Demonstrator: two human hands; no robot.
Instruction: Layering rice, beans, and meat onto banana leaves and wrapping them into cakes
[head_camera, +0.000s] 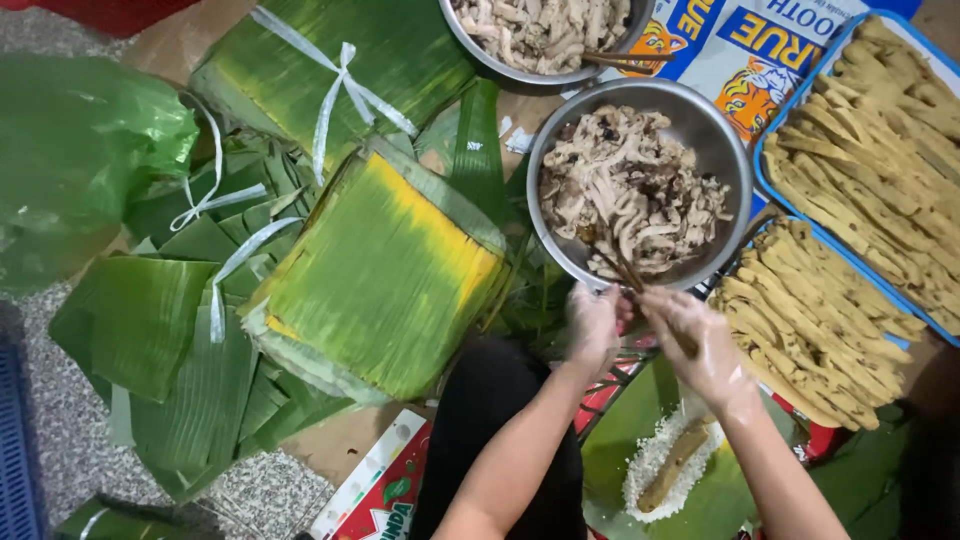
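Right hand (700, 345) grips chopsticks (618, 268), tips in the shredded filling of the near steel bowl (715, 140). Left hand (592, 328) is clenched at the bowl's near rim; what it holds cannot be told. Below: rice with a yellow strip (676, 462) on a leaf. Right: blue trays of yellow strips (850, 200). Left: banana-leaf stacks (385, 270), tied bundle (330, 75), green bag (70, 160).

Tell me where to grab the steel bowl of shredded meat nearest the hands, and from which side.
Grip the steel bowl at its bare rim on the far right side, coming from above. There the meat sits back from the edge, leaving clean metal wall. The near rim is taken up by the chopsticks and by the left hand and right hand.
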